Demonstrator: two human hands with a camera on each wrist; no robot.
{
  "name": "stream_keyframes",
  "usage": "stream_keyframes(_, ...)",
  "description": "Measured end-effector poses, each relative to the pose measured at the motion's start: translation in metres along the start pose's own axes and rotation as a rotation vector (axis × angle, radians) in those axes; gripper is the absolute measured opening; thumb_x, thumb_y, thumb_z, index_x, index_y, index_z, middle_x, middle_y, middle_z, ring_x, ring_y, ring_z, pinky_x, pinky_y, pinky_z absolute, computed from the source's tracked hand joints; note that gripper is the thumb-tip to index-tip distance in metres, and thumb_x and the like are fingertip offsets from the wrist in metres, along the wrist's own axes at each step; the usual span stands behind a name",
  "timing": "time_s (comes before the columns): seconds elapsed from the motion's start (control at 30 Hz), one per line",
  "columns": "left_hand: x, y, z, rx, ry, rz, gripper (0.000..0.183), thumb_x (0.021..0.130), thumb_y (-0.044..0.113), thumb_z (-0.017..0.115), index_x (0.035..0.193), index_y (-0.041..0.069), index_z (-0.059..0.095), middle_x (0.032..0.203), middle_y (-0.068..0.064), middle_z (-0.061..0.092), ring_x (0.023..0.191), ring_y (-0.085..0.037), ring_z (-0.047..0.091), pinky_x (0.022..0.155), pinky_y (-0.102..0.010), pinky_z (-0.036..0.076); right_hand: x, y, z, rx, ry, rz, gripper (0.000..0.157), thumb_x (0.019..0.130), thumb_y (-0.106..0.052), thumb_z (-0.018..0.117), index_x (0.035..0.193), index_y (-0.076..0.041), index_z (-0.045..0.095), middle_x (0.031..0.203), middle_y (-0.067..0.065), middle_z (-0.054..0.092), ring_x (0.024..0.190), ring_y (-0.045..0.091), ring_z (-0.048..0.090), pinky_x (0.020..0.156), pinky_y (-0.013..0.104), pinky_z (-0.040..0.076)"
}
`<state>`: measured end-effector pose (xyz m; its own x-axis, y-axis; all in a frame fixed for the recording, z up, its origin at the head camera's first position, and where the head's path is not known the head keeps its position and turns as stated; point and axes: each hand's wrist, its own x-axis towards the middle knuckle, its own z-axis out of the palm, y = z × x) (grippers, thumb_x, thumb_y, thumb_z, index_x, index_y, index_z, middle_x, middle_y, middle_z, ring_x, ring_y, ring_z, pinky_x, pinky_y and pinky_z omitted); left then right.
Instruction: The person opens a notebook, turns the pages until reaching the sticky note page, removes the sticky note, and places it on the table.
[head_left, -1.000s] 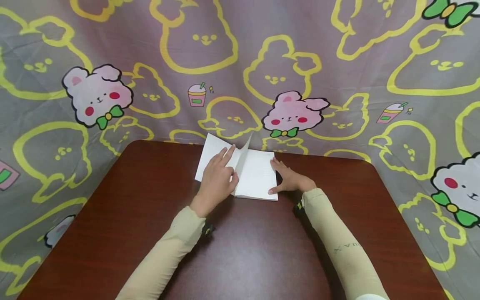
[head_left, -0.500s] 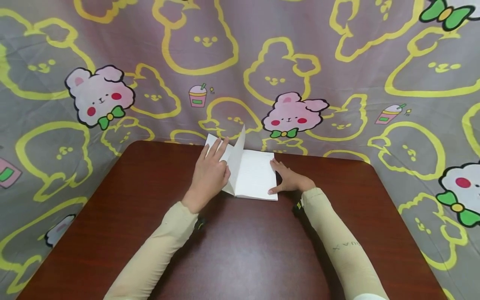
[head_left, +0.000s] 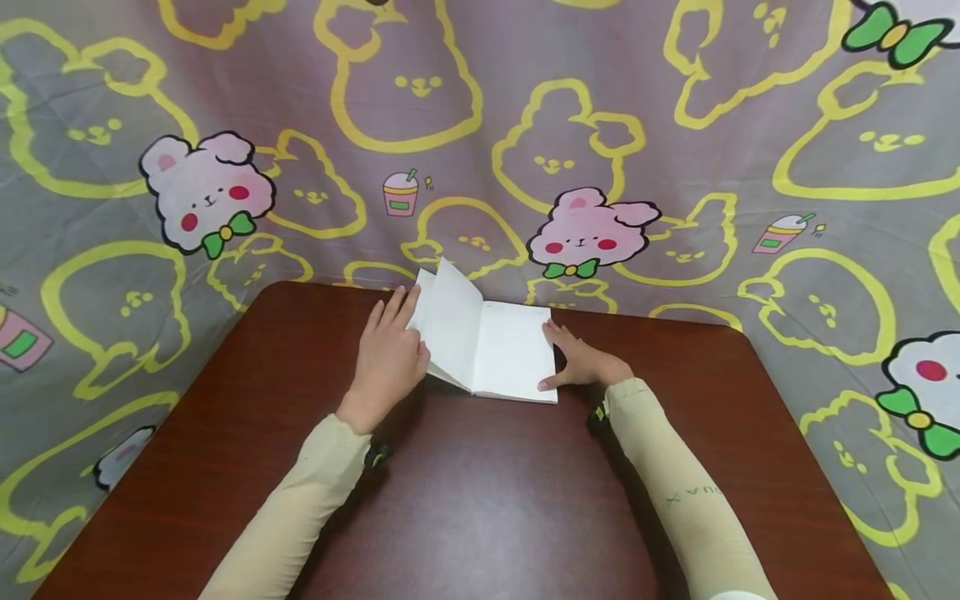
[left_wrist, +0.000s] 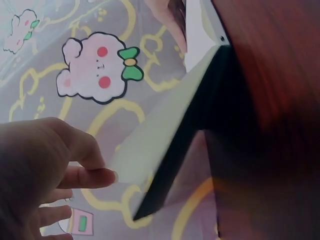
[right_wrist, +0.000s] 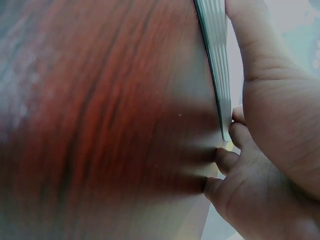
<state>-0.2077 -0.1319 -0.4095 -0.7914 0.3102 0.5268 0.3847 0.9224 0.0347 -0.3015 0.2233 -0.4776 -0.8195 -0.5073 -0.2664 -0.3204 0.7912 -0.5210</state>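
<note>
An open notebook with white pages lies near the far edge of the table. My left hand is at its left side, thumb and index finger pinching the outer edge of a page that leans left, partly raised. In the left wrist view the other fingers spread apart below, and the dark cover slants up off the table. My right hand rests at the right edge, thumb on the lower right corner of the page block. Its other fingers reach along the edge, their tips down at the tabletop.
The dark reddish-brown wooden table has rounded far corners. Behind it hangs a grey-mauve curtain with cartoon rabbits and yellow outlines. Pale sleeves cover both forearms, and a small black device sits under the left wrist.
My left hand has moved left, and the upright page has swung over from the middle to lean left, baring the right-hand page. My right hand has stayed in place.
</note>
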Motion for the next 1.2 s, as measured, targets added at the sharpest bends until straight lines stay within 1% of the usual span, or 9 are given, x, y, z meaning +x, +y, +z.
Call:
stream_keyframes(0.17,-0.008,-0.010,0.005,-0.012,-0.107,-0.098,0.030,0.084,0.009,0.066,0.054,0.004,0.062,0.159,-0.020,0.041,0.150,-0.036,0.034,0.120,-0.058,0.030,-0.002,-0.002,-0.001,0.002,-0.002,0.002,0.127,0.078,-0.048,0.086,0.164,-0.008,0.001,0.172,0.013,-0.005,0.157,0.040,-0.007,0.124,0.063,0.010)
stream_keyframes(0.33,-0.012,-0.017,0.013,-0.024,-0.209,-0.183,0.034,0.083,0.008,0.065,0.050,0.005,0.057,0.156,-0.026,0.042,0.149,-0.041,0.033,0.118,-0.062,0.030,-0.003,-0.003,-0.001,0.016,-0.002,0.001,0.128,0.077,-0.048,0.087,0.164,-0.008,0.001,0.172,0.012,-0.006,0.157,0.039,-0.009,0.124,0.062,0.009)
stream_keyframes(0.43,-0.014,-0.020,0.019,-0.027,-0.274,-0.226,0.034,0.084,0.008,0.064,0.051,0.004,0.059,0.154,-0.028,0.043,0.148,-0.044,0.033,0.117,-0.063,0.030,-0.001,-0.001,0.000,0.009,-0.004,-0.002,0.129,0.077,-0.050,0.086,0.164,-0.008,0.001,0.172,0.012,-0.005,0.157,0.039,-0.008,0.124,0.063,0.010)
stream_keyframes(0.53,-0.016,-0.021,0.023,-0.021,-0.349,-0.271,0.027,0.085,0.010,0.063,0.061,0.000,0.068,0.153,-0.030,0.045,0.148,-0.046,0.033,0.117,-0.064,0.030,0.000,0.000,0.000,0.009,-0.006,-0.006,0.130,0.076,-0.051,0.086,0.164,-0.009,0.001,0.172,0.012,-0.006,0.157,0.038,-0.008,0.124,0.063,0.010)
stream_keyframes(0.6,-0.016,-0.022,0.026,-0.017,-0.402,-0.297,0.022,0.086,0.011,0.062,0.075,-0.003,0.075,0.152,-0.030,0.045,0.148,-0.045,0.033,0.117,-0.063,0.031,0.000,0.000,0.000,0.013,-0.006,-0.007,0.131,0.075,-0.052,0.087,0.165,-0.009,0.001,0.172,0.012,-0.005,0.157,0.038,-0.008,0.124,0.064,0.010)
stream_keyframes(0.77,-0.018,-0.022,0.034,-0.019,-0.507,-0.328,0.030,0.086,0.010,0.058,0.103,-0.008,0.076,0.152,-0.031,0.044,0.148,-0.046,0.032,0.118,-0.064,0.029,-0.002,-0.001,-0.001,0.017,-0.009,0.003,0.132,0.074,-0.051,0.088,0.165,-0.010,0.002,0.172,0.011,-0.005,0.157,0.039,-0.008,0.122,0.066,0.010)
stream_keyframes(0.97,-0.021,-0.026,0.038,-0.014,-0.559,-0.356,0.038,0.087,0.020,0.065,0.112,-0.008,0.073,0.150,-0.033,0.045,0.146,-0.048,0.033,0.117,-0.065,0.029,-0.002,-0.002,-0.001,0.003,-0.015,-0.005,0.129,0.076,-0.049,0.087,0.164,-0.008,0.002,0.172,0.013,-0.004,0.157,0.040,-0.007,0.123,0.065,0.011)
stream_keyframes(1.1,-0.019,-0.030,0.035,0.003,-0.554,-0.387,0.054,0.085,0.032,0.079,0.119,-0.008,0.070,0.148,-0.035,0.045,0.144,-0.051,0.034,0.115,-0.067,0.030,-0.002,-0.004,-0.002,0.008,-0.011,-0.001,0.129,0.076,-0.048,0.088,0.164,-0.008,0.002,0.172,0.013,-0.003,0.157,0.040,-0.007,0.123,0.065,0.010)
stream_keyframes(1.2,-0.015,-0.031,0.035,0.002,-0.545,-0.388,0.063,0.083,0.035,0.083,0.125,-0.009,0.066,0.150,-0.036,0.043,0.144,-0.053,0.033,0.115,-0.068,0.029,-0.002,-0.004,-0.002,0.006,-0.014,0.002,0.129,0.076,-0.048,0.088,0.164,-0.008,0.002,0.172,0.013,-0.004,0.157,0.040,-0.008,0.123,0.066,0.009)
